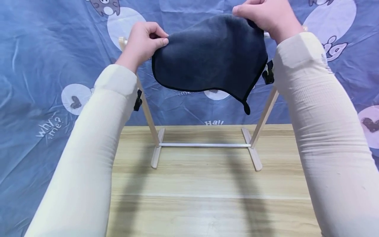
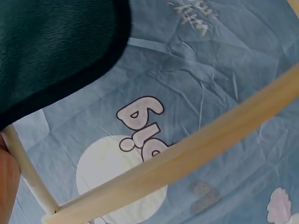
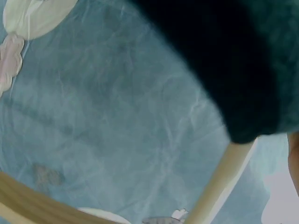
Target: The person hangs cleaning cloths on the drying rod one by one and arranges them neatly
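Observation:
A dark grey-blue cloth (image 1: pixel 207 56) with black edging and a small hanging loop (image 1: pixel 247 108) at its lower right corner is spread between both hands. My left hand (image 1: pixel 142 41) pinches its upper left edge between thumb and fingers. At the upper right, my right hand (image 1: pixel 266 14) grips the cloth's edge, partly cut off by the frame's top. The cloth hangs in front of the wooden rack (image 1: pixel 149 115) and hides most of its top bar (image 2: pixel 30 172). In the right wrist view, the cloth's dark edge (image 3: pixel 205 60) lies close over the bar.
The rack's feet (image 1: pixel 251 151) stand on a wood-patterned surface (image 1: pixel 204 184), joined by a thin white lower rod (image 1: pixel 204 145). Behind hangs a blue printed fabric (image 1: pixel 44 79). Slanting wooden posts (image 1: pixel 265 117) rise near both forearms.

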A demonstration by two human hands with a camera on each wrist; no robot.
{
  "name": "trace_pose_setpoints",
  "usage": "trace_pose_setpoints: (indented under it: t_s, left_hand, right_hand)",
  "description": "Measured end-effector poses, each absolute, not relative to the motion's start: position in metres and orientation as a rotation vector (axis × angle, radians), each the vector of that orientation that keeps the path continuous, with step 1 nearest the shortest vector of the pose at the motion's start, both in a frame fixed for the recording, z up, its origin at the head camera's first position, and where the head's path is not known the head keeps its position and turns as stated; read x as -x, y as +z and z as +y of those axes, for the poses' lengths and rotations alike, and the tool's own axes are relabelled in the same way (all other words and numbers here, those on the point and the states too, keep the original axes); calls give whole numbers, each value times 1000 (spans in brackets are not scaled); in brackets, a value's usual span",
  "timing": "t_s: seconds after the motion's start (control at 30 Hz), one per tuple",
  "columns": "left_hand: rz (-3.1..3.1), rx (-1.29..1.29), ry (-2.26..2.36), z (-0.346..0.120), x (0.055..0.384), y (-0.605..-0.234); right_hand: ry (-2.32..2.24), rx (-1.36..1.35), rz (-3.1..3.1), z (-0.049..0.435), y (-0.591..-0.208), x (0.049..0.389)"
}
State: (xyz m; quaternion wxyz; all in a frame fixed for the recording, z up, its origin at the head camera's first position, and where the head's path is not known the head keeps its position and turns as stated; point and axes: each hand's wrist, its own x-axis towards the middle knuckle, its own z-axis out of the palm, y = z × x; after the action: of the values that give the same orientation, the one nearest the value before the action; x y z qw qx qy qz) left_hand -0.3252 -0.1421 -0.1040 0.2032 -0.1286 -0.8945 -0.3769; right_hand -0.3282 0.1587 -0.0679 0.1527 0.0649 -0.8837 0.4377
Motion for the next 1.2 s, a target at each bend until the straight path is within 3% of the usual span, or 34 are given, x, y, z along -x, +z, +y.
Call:
trace_pose_setpoints:
  t_s: [0.37,0.53,0.87,1.2]
  left_hand:
    - [-2465,384,-1133,-141,326,-104]
    - [-2433,420,-1114,-142,326,-107]
    - [-2459,353,-1152,-147,326,-106]
    - [-2613,338,-1052,-144,324,-104]
  right_hand:
    - [1041,-170,-2414,166,-66,333]
    - [1069,-275,-2457,172,-81,340]
    - [704,-428,-2673,174,-84,344]
    - [709,-504,-2429,182,-103,334]
